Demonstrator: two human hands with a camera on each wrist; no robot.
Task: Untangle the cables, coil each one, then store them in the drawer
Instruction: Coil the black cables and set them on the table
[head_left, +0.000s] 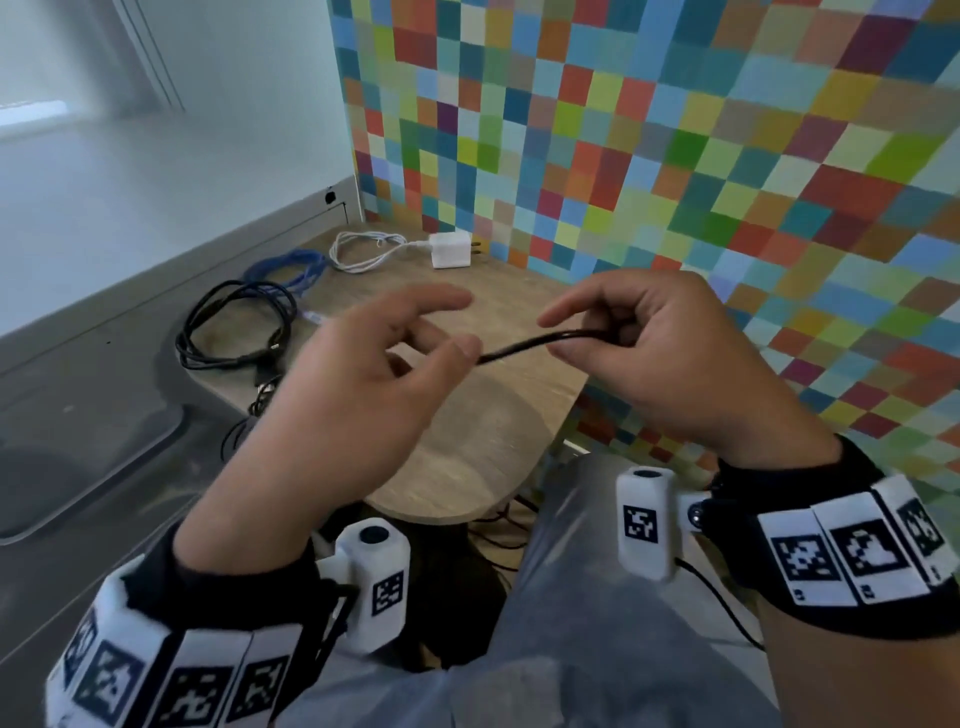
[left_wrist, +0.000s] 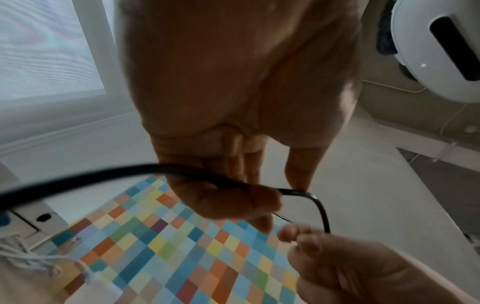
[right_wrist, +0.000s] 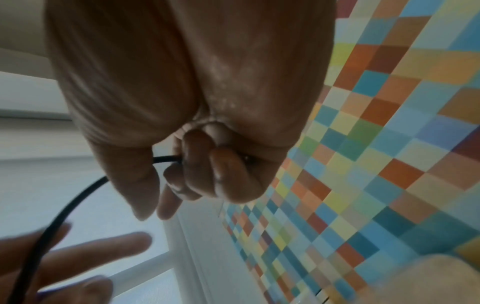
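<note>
A thin black cable (head_left: 524, 344) runs taut between my two hands above the wooden table (head_left: 467, 457). My left hand (head_left: 452, 332) pinches it between thumb and fingers, index finger stretched out. My right hand (head_left: 561, 332) has its fingers curled round the other stretch. In the left wrist view the black cable (left_wrist: 78, 176) sweeps in from the left, passes under my left fingers (left_wrist: 233, 197) and bends down into my right hand (left_wrist: 337, 257). In the right wrist view the cable (right_wrist: 64, 207) arcs out from my curled right fingers (right_wrist: 197, 168). A coiled black cable (head_left: 228, 332), a blue cable (head_left: 291, 270) and a white cable (head_left: 363, 249) with a white charger (head_left: 449, 249) lie on the table's far left.
A multicoloured checkered wall (head_left: 675, 156) stands behind and to the right of the table. The grey floor with a clear mat (head_left: 88, 441) lies to the left. My grey-clothed leg (head_left: 597, 623) sits below the hands. Dark wires (head_left: 498, 535) trail under the table's near edge.
</note>
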